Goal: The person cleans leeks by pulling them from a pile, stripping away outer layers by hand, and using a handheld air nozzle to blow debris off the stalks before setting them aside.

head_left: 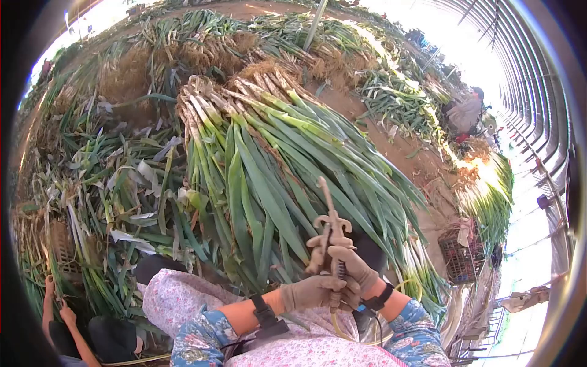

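Observation:
Both of my hands wear dusty gloves and meet in front of my lap, around a dirt-covered air gun (331, 223) with a thin nozzle pointing away from me. My left hand (310, 292) is closed low on its handle. Higher up, my right hand (354, 269) wraps the grip; some of its fingers are hidden. A pale hose (337, 324) runs down from the handle. Just beyond my hands lies a big pile of leeks (275, 153), green leaves toward me and soil-covered white ends with roots facing away.
Loose leaves (116, 183) cover the ground at left. At lower left are another person's hands (64, 312) beside a crate (63, 248). More leek heaps (202, 43) lie behind. At right stand a dark crate (463, 257), another leek bundle (489, 196) and a seated person (466, 113).

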`<action>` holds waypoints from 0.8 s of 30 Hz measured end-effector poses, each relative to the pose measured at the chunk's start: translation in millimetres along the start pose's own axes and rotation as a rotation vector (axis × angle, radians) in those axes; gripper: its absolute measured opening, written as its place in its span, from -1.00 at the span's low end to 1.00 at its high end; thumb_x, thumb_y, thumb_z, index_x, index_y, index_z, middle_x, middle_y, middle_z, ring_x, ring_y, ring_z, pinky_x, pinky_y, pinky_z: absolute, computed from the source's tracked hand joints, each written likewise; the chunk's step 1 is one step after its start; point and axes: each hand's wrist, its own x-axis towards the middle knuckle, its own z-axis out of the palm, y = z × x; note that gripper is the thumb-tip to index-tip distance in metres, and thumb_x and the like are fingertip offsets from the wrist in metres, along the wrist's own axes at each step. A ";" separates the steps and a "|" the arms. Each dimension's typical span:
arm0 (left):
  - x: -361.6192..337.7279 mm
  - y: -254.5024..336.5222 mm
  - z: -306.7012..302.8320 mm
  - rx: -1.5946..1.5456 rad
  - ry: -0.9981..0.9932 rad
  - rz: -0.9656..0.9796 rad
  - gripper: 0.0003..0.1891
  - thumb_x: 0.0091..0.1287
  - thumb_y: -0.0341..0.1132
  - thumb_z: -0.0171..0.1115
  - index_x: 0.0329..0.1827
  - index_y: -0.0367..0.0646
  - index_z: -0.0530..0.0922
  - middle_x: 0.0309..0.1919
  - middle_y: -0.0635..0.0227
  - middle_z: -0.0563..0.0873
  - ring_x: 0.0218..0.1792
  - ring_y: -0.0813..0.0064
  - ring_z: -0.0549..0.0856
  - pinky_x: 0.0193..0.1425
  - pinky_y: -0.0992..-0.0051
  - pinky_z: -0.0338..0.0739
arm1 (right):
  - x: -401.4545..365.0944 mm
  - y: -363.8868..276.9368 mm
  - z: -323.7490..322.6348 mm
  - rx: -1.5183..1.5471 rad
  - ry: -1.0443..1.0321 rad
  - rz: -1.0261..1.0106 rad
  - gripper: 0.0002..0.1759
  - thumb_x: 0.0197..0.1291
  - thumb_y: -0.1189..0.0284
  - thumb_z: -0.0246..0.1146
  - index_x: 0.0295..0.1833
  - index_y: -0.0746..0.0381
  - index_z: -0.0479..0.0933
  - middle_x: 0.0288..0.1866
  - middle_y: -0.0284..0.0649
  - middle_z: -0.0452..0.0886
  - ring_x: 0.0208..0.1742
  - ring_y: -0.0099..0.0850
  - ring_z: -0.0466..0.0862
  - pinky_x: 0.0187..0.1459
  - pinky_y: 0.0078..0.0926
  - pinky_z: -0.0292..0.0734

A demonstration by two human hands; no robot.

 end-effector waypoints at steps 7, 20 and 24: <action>-42.2 -16.9 -19.0 0.998 0.404 -0.361 -0.52 0.59 -0.03 0.05 0.30 -0.25 0.54 0.11 0.32 0.65 0.13 0.49 0.59 0.30 0.47 0.43 | -82.2 56.1 -56.7 0.173 0.174 -0.003 -0.59 0.45 0.21 0.11 0.10 0.38 0.50 -0.37 -0.17 0.56 -0.33 -0.33 0.60 -0.18 -0.41 0.57; -73.1 48.6 5.6 0.896 0.590 -0.145 -0.68 0.60 -0.22 0.06 0.24 -0.21 0.56 0.06 0.33 0.70 0.06 0.51 0.67 0.18 0.45 0.58 | -2.2 29.7 -38.5 0.080 0.274 -0.106 -0.73 0.41 0.32 0.17 -0.16 0.33 0.60 -0.51 -0.21 0.59 -0.57 -0.45 0.60 -0.42 -0.56 0.58; -62.4 132.0 24.2 1.030 0.815 0.126 -0.76 0.58 -0.24 0.11 0.11 -0.18 0.62 -0.18 0.42 0.74 -0.23 0.63 0.70 -0.12 0.55 0.62 | 14.8 19.3 -49.4 -0.201 0.027 0.072 -0.71 0.45 0.33 0.16 -0.04 0.38 0.58 -0.42 -0.19 0.63 -0.40 -0.32 0.67 -0.26 -0.32 0.65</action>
